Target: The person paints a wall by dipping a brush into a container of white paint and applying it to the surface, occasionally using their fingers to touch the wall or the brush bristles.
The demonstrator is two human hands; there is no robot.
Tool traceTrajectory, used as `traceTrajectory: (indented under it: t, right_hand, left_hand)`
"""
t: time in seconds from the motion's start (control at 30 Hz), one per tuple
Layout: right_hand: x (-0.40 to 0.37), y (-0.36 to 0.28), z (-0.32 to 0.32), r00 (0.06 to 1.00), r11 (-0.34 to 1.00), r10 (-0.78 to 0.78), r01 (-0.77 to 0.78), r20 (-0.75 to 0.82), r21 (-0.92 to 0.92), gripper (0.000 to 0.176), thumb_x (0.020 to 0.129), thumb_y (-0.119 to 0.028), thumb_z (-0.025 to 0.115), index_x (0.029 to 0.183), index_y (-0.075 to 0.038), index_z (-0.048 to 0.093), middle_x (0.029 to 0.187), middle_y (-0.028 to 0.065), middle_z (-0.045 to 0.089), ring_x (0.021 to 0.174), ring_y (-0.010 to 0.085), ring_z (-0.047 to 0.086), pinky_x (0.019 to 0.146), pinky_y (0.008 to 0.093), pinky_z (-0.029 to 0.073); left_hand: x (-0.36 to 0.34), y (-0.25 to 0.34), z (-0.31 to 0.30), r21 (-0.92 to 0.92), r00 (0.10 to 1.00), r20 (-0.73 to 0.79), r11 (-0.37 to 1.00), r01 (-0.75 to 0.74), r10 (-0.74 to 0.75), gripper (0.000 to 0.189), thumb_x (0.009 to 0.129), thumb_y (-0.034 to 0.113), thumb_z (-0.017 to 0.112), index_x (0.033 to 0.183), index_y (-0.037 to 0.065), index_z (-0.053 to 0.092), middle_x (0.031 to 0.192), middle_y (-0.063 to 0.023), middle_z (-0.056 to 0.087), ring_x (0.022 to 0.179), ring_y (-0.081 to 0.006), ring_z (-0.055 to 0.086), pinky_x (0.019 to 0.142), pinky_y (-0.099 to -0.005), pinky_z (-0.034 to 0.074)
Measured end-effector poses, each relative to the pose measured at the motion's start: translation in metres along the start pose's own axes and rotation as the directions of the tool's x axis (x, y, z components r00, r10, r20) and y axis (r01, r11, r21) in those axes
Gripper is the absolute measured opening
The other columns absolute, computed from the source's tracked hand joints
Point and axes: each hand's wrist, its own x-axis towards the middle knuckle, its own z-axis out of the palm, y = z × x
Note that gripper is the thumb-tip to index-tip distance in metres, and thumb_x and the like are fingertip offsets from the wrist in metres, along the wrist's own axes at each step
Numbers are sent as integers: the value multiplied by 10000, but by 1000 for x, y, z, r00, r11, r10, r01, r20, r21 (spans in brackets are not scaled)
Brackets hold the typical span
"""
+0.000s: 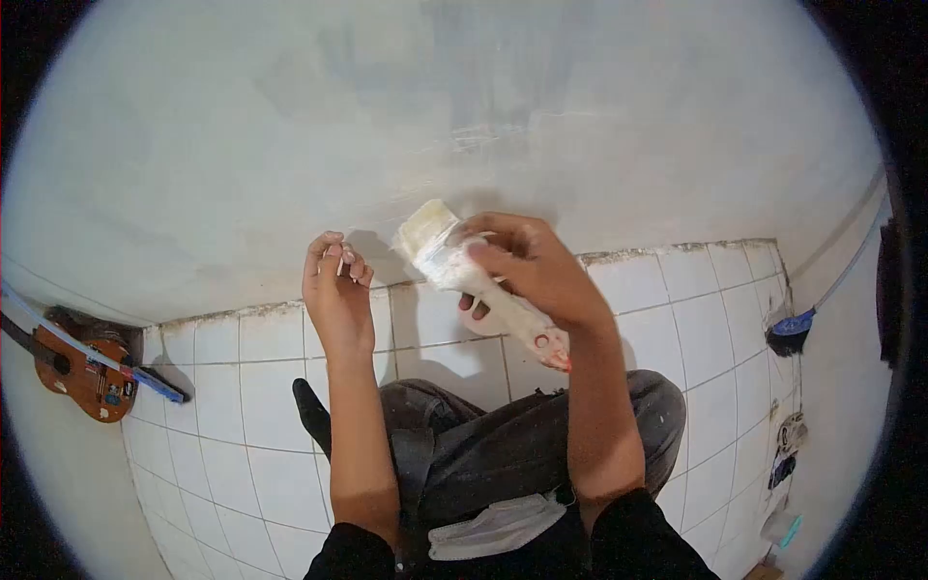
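Observation:
My right hand (pixel 527 261) grips a wide paintbrush (pixel 440 271) around its white-smeared ferrule and upper handle. Its pale bristles (pixel 428 222) point up and left, close to the grey wall (pixel 387 116). The brush handle runs down toward my right forearm and ends in a red-marked tip. Behind the handle shows part of a pale round thing (pixel 480 321), mostly hidden. To the left of the brush, my left hand (pixel 338 275) is raised with its fingers curled in toward the thumb. White smears cover those fingertips; I cannot tell whether they pinch something small.
White floor tiles (pixel 261 425) meet the wall along a rough edge. A white face mask (pixel 498 527) lies at my lap. A small guitar (pixel 87 367) and a blue broom (pixel 159 382) stand at left; another broom (pixel 793 329) leans at right.

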Motion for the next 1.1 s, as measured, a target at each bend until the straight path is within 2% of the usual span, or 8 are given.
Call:
traceTrajectory:
  t: [0.07, 0.13, 0.23, 0.33, 0.53, 0.7, 0.8, 1.1]
  right_hand:
    - [-3, -4, -8, 997, 985, 42, -52, 63, 167, 374, 898, -120, 631, 1227, 54, 602, 947, 142, 679, 850, 172, 678, 737, 294, 565]
    - [-4, -3, -12, 979, 986, -167, 164, 115, 40, 357, 878, -65, 655, 1223, 19, 609, 928, 89, 670, 832, 132, 665, 747, 268, 563]
    - [-6, -5, -4, 966, 940, -257, 249, -7, -235, 396, 780, 51, 678, 1169, 4, 623, 989, 52, 676, 772, 105, 603, 762, 267, 564]
    - [-1, 1, 1, 949, 816, -309, 227, -69, -532, 401, 763, -63, 805, 1123, -53, 627, 880, 42, 637, 745, 91, 578, 690, 265, 515]
    - [-1, 1, 11, 883, 761, -460, 340, -91, -553, 368, 754, -78, 797, 1072, -73, 613, 812, 30, 599, 703, 125, 539, 649, 278, 474]
    - [-5, 8, -12, 965, 823, -236, 134, -118, -553, 216, 871, -218, 641, 1029, -71, 662, 805, 94, 629, 714, 179, 595, 694, 331, 505]
    - [-4, 17, -16, 994, 639, -38, -52, -99, -767, 272, 859, -251, 636, 1040, -62, 711, 867, 184, 695, 792, 333, 661, 764, 406, 528]
    - [13, 43, -20, 999, 611, 14, -50, -52, -790, 296, 835, -200, 623, 1095, -85, 706, 855, 136, 703, 785, 231, 659, 749, 348, 527]
  left_hand:
    - [0, 2, 0, -34, 999, -32, 999, -3, 2, 118, 971, 108, 584, 1077, 57, 592, 814, 9, 525, 732, -93, 454, 689, -267, 384]
    - [2, 3, -3, -35, 999, -32, 999, -8, 7, 113, 970, 106, 582, 1071, 56, 595, 815, 9, 526, 729, -93, 455, 685, -266, 385]
    - [4, 4, -7, -48, 1000, -24, 999, -19, 18, 108, 966, 103, 581, 1063, 56, 601, 816, 10, 527, 728, -92, 457, 681, -263, 386]
    - [5, 5, -10, -60, 1000, -16, 998, -21, 20, 122, 966, 120, 578, 1075, 67, 592, 822, 17, 524, 732, -87, 453, 667, -257, 377]
    - [6, 9, -15, -67, 1000, -29, 998, -13, 11, 145, 968, 131, 571, 1097, 66, 587, 822, 25, 520, 737, -87, 450, 665, -255, 377]
    - [6, 10, -15, -68, 999, -29, 998, 15, -17, 152, 964, 128, 576, 1102, 63, 588, 817, 21, 526, 742, -91, 453, 674, -260, 382]
    - [5, 9, -15, -74, 999, -48, 997, 17, -20, 125, 962, 116, 578, 1067, 56, 611, 813, 15, 538, 725, -86, 479, 697, -254, 414]
    - [8, 6, -17, -50, 999, -25, 998, 45, -46, 178, 947, 105, 572, 1113, 42, 581, 830, 7, 533, 736, -102, 441, 657, -261, 359]
